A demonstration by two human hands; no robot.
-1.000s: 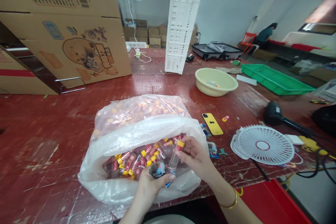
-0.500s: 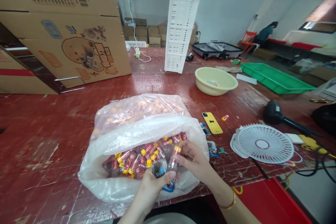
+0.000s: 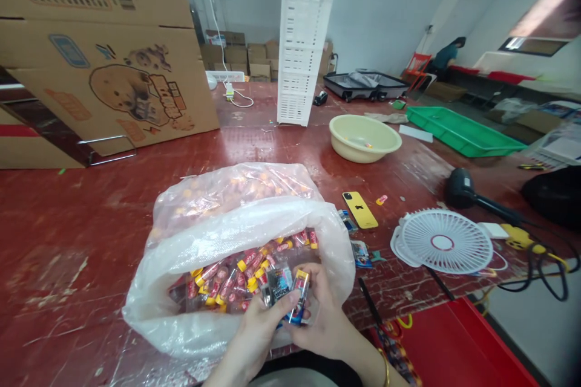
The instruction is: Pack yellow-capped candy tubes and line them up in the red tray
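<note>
An open white woven bag lies on the red table, full of small clear tubes with red labels and yellow caps. Over its near right edge, my left hand pinches a small dark printed packet. My right hand, a gold bracelet on its wrist, is beside it, fingers closed around a yellow-capped clear tube. The tube is against the packet, and my left thumb touches it. Some right fingers are hidden behind these items.
To the right are a yellow phone, a blue packet, a white fan and a black hair dryer. Further back stand a cream basin, a white rack and a green tray. A cardboard box is at left.
My right hand has moved lower with the tube, bringing it against the packet and my left thumb. The whole view has shifted slightly, so the table items appear further left.
</note>
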